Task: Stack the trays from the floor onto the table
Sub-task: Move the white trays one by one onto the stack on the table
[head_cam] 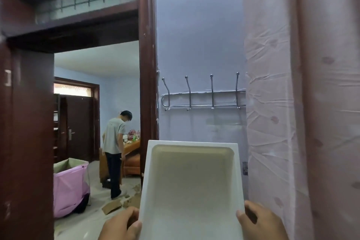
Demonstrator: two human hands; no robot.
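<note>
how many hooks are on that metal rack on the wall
4 on the chrome metal wall rack: hooks at far left, left of centre, right of centre and beside the pink curtain at; the curtain may hide more.

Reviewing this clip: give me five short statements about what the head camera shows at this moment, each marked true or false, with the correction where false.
1. Both hands hold the white tray, the left hand at its left edge and the right hand at its right edge. True.
2. The tray is full of objects. False: its inside shows nothing in it.
3. A metal hook rack is fixed to the wall beyond the tray. True.
4. Coats hang on the hooks. False: the hooks are bare.
5. Another person stands in the room through the doorway, beside a wooden table. True.
</note>
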